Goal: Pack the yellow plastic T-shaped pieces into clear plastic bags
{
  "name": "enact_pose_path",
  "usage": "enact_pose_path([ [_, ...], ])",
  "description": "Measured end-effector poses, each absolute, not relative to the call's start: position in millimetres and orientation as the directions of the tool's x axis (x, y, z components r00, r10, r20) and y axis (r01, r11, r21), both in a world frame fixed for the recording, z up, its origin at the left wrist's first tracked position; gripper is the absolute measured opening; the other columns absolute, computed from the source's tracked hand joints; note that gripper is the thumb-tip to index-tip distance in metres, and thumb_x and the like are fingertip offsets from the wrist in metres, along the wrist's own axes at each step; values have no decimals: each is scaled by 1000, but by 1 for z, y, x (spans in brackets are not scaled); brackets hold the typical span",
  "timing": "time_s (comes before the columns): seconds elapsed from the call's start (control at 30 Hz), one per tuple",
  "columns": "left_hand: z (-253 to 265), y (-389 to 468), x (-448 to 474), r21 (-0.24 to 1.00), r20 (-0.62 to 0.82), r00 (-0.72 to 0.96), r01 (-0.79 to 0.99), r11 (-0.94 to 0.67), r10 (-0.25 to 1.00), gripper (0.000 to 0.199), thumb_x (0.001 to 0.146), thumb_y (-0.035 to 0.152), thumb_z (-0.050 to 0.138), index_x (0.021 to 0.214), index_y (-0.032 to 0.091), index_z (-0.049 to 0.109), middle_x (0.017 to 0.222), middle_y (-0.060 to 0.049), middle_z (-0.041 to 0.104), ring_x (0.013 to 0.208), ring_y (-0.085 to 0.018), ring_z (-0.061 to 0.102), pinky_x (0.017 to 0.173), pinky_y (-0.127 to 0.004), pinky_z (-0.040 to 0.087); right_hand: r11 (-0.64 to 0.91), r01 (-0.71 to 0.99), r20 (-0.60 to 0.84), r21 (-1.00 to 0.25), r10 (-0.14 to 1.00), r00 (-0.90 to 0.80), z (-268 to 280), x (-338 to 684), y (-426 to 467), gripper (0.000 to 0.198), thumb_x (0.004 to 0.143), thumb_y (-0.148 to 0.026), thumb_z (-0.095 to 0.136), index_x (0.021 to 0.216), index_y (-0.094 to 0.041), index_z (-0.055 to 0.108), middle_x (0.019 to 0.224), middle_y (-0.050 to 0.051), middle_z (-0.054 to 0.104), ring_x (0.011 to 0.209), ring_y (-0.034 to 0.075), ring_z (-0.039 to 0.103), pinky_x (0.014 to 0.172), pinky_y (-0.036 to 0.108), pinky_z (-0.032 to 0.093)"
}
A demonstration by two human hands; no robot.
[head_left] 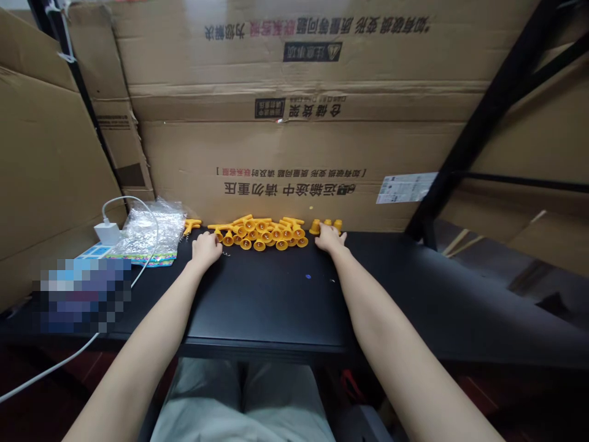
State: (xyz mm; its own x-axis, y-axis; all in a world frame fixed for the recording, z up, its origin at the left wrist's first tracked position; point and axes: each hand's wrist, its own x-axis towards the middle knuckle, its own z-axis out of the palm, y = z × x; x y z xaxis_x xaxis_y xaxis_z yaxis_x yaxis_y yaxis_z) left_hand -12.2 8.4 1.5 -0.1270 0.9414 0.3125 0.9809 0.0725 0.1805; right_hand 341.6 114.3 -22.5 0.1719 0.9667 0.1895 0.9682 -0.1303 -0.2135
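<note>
Yellow plastic pieces with flared, bell-like mouths lie in a pile [260,235] against the back cardboard, several mouths facing me. Some slim yellow T-shaped ends stick out along the top of the pile. At its left end is my left hand [207,248], fingers curled closed beside the nearest pieces; whatever they hold is hidden. To the right of the pile, yellow cup-shaped pieces [315,226] stand in a short row, wide rim down. My right hand [330,238] is at this row, its fingers bent around the lower part of a cup, partly hiding it.
Cardboard [294,144] walls the back of the black table [267,301]. On the left are a clear plastic bag [154,227], a white charger [107,233] with its cable, and a blurred-out item [83,294]. A loose yellow piece [192,226] lies beside the bag. A black post [478,116] rises at right.
</note>
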Motion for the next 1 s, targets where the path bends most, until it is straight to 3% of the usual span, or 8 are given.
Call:
enact_pose_path([
  [0.1,2,6,-11,153,261,-179,978,143,948,34,79,16,42,106,19,62,115,-12,58,109,-28,53,88,-40,43,-113,967,239,-230,956,169,-25,343,113,65,84,-18,40,146,-20,20,154,9,17,139,27,17,108,60,17],
  [0.17,0,6,-11,147,196,-197,974,170,961,38,79,15,42,113,20,59,119,-13,56,112,-29,51,90,-43,42,-100,972,223,-214,963,149,-24,342,115,65,84,-18,41,145,-22,21,154,8,15,139,27,16,108,60,16],
  [0.27,-2,6,-12,129,137,-195,976,177,971,38,80,13,43,114,19,59,120,-14,55,114,-30,51,91,-43,41,-99,975,202,-198,969,140,-18,337,119,61,83,-15,43,141,-21,30,150,10,28,136,27,23,106,58,21],
  [0.4,-3,7,-15,112,145,-221,972,206,964,39,79,13,44,115,16,58,119,-16,56,110,-30,53,88,-40,43,-105,978,284,-182,946,154,-6,330,120,42,82,-16,46,124,-16,49,131,14,50,124,28,40,98,49,34],
  [0.6,-6,10,-17,117,122,-199,976,185,972,39,78,14,44,115,18,58,119,-15,57,111,-29,53,88,-40,42,-111,984,317,-141,936,151,1,324,112,24,87,-20,43,108,-14,54,115,14,58,107,24,54,88,39,38],
  [0.73,-9,12,-18,115,132,-178,980,164,975,40,79,14,43,115,19,57,119,-15,57,112,-29,52,88,-41,42,-116,986,310,-123,939,149,4,323,109,29,86,-17,45,115,-11,50,115,17,59,105,24,57,87,37,38],
  [0.87,-11,13,-19,112,129,-174,981,160,976,43,79,13,41,119,18,55,123,-15,55,114,-30,50,90,-43,41,-193,967,215,-164,950,226,14,326,113,51,78,-16,59,125,-6,44,113,21,59,105,25,58,85,34,40],
  [1.0,-12,13,-19,120,133,-178,979,163,975,42,80,13,40,119,18,55,124,-15,53,114,-30,49,91,-43,41,-221,959,67,-176,970,236,21,335,116,38,72,-19,68,107,-5,62,102,20,63,100,27,60,80,31,44],
])
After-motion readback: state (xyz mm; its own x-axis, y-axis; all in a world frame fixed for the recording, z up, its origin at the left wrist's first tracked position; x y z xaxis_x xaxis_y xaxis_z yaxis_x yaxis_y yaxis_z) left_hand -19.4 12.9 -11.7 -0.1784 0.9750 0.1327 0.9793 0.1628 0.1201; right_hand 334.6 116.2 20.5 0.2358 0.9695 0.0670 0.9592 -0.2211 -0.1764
